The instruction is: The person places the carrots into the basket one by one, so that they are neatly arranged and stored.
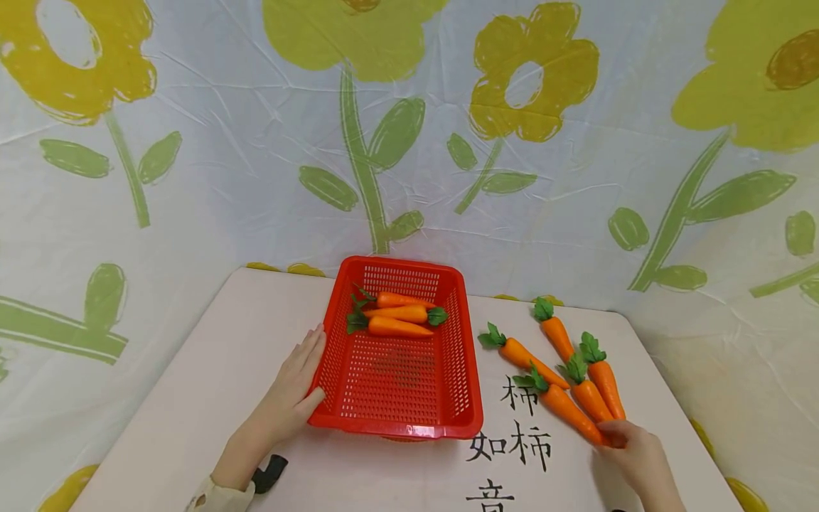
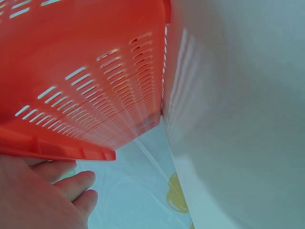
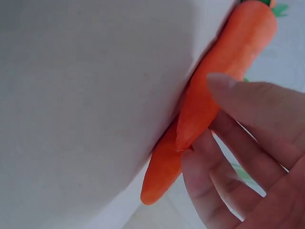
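A red perforated plastic basket stands on the table, with three orange carrots with green leafy tops lying toward its far end. My left hand rests against the basket's left side, fingers extended along the wall below the rim and thumb near the front corner. At the right, several more carrots lie on the table in a loose group. My right hand is at the pointed end of the front carrot, its thumb over the carrot and its fingers around the tip. Another carrot's tip shows just beyond.
Black characters are printed on the pale tabletop between basket and right hand. A flower-patterned cloth hangs behind and around the table. A small black object sits by the left wrist.
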A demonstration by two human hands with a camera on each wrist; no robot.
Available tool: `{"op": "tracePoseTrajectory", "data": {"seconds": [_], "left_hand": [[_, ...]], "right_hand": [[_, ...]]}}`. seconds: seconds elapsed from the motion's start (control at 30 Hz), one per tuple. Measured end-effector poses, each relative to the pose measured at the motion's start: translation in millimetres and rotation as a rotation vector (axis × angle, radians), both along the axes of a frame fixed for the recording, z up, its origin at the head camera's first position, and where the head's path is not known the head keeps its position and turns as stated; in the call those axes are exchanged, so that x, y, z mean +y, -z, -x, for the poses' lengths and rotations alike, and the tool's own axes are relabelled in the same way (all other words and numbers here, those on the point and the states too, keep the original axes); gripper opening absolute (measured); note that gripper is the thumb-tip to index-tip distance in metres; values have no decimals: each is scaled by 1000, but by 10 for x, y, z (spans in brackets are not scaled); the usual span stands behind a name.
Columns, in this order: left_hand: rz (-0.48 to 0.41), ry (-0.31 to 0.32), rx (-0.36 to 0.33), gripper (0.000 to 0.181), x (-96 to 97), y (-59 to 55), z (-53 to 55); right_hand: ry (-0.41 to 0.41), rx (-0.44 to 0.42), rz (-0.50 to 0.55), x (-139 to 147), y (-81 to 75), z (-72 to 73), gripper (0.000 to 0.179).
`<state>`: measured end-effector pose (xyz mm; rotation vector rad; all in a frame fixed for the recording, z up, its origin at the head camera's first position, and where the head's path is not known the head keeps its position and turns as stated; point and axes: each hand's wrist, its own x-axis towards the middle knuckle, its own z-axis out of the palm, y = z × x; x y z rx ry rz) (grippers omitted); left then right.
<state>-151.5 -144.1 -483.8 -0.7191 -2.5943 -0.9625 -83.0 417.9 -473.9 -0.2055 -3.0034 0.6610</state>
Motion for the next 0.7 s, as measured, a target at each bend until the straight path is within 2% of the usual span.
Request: {"op": "tracePoseTrajectory", "data": {"seconds": [0.27, 0.7], "left_hand": [[-1, 1, 1, 79, 0, -2, -6], [-4, 4, -10, 79, 3, -6, 0]], "right_hand": [[27, -101, -38, -50, 4, 45, 36], [-14, -24, -41, -41, -16, -2, 34]]}}
